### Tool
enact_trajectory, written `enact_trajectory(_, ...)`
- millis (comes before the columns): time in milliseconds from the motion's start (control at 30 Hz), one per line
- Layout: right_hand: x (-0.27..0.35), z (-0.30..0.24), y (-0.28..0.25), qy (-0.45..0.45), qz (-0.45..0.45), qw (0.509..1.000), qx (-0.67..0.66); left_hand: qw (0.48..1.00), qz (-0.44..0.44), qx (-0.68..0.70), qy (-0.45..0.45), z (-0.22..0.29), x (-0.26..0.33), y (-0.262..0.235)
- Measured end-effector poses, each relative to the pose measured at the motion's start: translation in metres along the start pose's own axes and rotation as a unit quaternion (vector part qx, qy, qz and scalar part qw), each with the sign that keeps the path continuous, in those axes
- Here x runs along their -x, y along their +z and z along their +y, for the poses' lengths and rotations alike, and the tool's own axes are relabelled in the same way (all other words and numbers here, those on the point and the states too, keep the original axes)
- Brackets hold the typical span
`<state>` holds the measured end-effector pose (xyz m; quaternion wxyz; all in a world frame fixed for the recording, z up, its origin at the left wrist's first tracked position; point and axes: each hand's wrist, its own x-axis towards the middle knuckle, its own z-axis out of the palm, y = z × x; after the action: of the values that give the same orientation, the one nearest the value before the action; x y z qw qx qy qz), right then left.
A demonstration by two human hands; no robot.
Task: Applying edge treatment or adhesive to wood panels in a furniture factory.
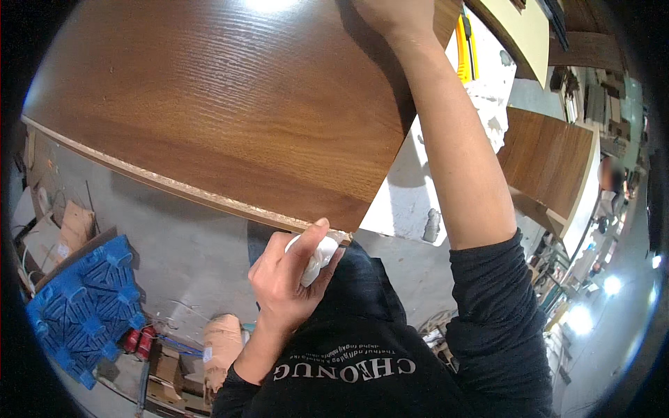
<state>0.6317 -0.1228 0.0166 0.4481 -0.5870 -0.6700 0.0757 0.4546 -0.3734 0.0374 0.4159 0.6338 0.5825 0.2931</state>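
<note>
A large brown wood-grain board (230, 139) lies before me, its raw chipboard edge facing my body. At the board's near right corner, my left hand (282, 279) is closed around a crumpled white wad (320, 261); whether it is cloth or paper I cannot make out. The thumb and wad touch the edge there. My right hand (401, 17) reaches over the board's far right part; its fingers are cut off by the top of the view. Beside my right forearm lies a yellow utility knife (468, 56) on a white surface (397, 209).
More crumpled white material (491, 104) sits below the knife. A pale panel (526, 35) projects at the upper right, with another brown board (547, 157) beyond my forearm. On the floor at left are a blue plastic pallet (87, 313) and a brown paper-wrapped bundle (223, 341).
</note>
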Motion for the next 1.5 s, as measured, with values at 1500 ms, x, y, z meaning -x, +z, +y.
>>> enact_trajectory(1500, -0.003, 0.003, 0.004, -0.016, 0.018, 0.998, 0.052, 0.997, 0.038, -0.070, 0.005, 0.017, -0.008, -0.003)
